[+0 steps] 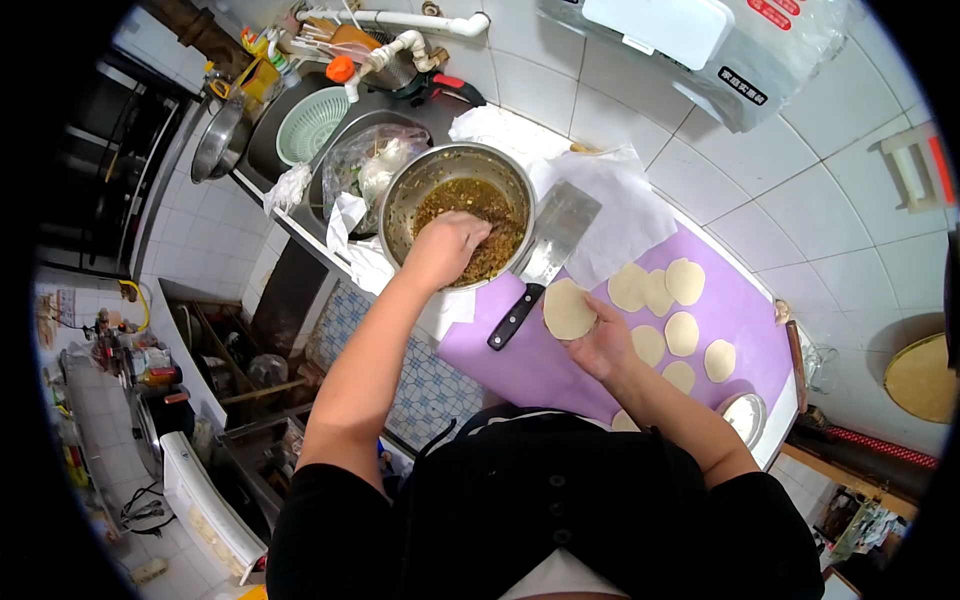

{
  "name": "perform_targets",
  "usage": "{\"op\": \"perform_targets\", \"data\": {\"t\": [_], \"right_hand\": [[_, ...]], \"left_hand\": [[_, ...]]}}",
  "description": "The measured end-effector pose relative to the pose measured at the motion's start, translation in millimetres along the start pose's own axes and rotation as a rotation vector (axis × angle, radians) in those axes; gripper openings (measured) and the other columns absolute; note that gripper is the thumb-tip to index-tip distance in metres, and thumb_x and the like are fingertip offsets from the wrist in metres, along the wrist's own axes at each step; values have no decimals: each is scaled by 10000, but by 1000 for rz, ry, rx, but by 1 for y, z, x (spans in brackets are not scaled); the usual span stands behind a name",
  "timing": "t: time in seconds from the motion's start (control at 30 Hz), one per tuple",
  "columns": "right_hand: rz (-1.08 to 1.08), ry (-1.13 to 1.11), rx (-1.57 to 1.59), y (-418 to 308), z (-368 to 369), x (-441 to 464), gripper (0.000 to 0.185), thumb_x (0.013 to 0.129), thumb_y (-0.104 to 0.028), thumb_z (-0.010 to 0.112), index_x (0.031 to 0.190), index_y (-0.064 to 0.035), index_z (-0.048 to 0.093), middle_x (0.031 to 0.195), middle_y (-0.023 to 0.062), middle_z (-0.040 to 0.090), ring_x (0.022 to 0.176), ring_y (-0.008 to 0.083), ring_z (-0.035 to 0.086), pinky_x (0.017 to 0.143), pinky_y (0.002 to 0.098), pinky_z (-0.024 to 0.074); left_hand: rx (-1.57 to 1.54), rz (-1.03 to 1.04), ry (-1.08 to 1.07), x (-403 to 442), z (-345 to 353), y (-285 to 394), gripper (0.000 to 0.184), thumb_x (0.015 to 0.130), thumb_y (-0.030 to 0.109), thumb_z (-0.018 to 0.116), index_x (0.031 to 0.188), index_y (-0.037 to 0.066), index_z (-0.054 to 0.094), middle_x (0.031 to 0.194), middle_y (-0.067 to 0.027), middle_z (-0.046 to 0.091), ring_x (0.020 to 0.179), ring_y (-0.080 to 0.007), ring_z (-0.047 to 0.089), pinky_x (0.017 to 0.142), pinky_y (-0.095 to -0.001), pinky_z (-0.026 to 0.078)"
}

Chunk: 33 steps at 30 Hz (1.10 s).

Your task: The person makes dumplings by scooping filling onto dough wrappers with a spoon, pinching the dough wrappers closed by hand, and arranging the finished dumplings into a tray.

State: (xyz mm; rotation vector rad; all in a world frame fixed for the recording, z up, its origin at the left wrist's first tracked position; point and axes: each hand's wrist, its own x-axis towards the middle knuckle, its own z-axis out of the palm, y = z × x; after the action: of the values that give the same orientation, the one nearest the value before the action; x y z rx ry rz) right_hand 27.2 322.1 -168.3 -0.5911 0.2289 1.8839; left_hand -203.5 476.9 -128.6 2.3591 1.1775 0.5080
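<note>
My left hand (pixel 453 247) dips into a steel bowl (pixel 389 218) of brown minced filling (pixel 474 196). Its fingers are curled together, and what they grip is hidden. A round, flat dough wrapper (pixel 569 310) rests on the fingers of my right hand (pixel 602 345), its edge held by the thumb. Between the bowl and the wrapper lies a cleaver (pixel 562 232) with a black handle. Several more dough wrappers (pixel 682 333) lie on the purple mat (pixel 750 300), right of my right hand, some overlapping.
Behind the bowl is a sink with a green colander (pixel 313 126) and a plastic bag (pixel 365 160). White paper (pixel 625 215) covers part of the mat. A small bowl of white powder (pixel 743 417) stands at the right edge. A plastic-covered box (pixel 700 50) hangs above.
</note>
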Motion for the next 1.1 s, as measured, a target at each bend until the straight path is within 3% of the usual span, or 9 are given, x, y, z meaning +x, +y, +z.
{"op": "perform_targets", "data": {"t": [0.27,0.37,0.4,0.5,0.6,0.7,0.9,0.97,1.1], "right_hand": [[-8,31,59,-8,-3,3,389,986,-204,383,1273,52,437,1264,211,537,1174,348,535,1028,425,424],[-9,26,44,-7,-3,9,393,986,-204,386,1278,55,433,1260,217,537,1174,348,535,1029,427,424],[-7,25,33,-6,-3,11,395,985,-204,388,1280,55,432,1259,219,537,1174,348,535,1031,428,423],[-21,54,7,-4,1,15,407,976,-212,396,1279,58,426,1271,229,523,1190,358,520,1025,449,425],[-35,37,-12,-6,6,13,412,965,-206,417,1280,59,429,1274,231,521,1188,360,520,1027,449,419],[-61,22,38,-10,-2,11,419,954,-201,426,1284,56,430,1276,231,521,1188,358,519,1021,449,421],[-80,98,46,-14,-9,13,413,947,-192,426,1277,57,435,1270,223,526,1192,352,517,1014,448,427],[-72,82,53,-12,-13,18,416,951,-194,421,1280,61,429,1267,222,528,1185,356,521,1016,447,425],[-74,116,-4,-8,1,18,415,963,-200,407,1287,60,420,1260,224,528,1168,364,530,1017,451,428]], "left_hand": [[56,357,-2,-73,-38,-2,157,882,103,588,970,22,690,949,-141,667,865,-302,615,774,-381,511],[59,4,245,-55,-24,-11,157,888,109,587,969,24,691,949,-140,671,856,-308,619,784,-383,506],[54,-18,282,-41,-18,-26,175,902,125,572,979,18,689,959,-148,670,866,-322,623,807,-385,498],[27,-239,251,-8,0,-46,202,913,144,559,1000,8,680,975,-163,667,887,-334,624,822,-387,490],[-117,-260,183,-5,8,-36,221,919,160,554,1011,-1,673,986,-173,663,904,-338,624,824,-386,488],[-89,-123,70,-28,-4,-15,215,922,158,555,1015,8,678,989,-167,666,880,-344,621,822,-399,488],[148,269,-8,-95,-24,3,267,785,8,618,1042,59,666,1017,-117,672,889,-309,621,795,-390,507],[255,334,-26,-106,-25,-4,305,758,-3,617,1053,67,654,1013,-106,674,873,-304,619,780,-396,509],[132,227,114,-89,-27,-3,233,789,17,628,1017,41,673,983,-116,672,873,-300,614,783,-384,502]]}}
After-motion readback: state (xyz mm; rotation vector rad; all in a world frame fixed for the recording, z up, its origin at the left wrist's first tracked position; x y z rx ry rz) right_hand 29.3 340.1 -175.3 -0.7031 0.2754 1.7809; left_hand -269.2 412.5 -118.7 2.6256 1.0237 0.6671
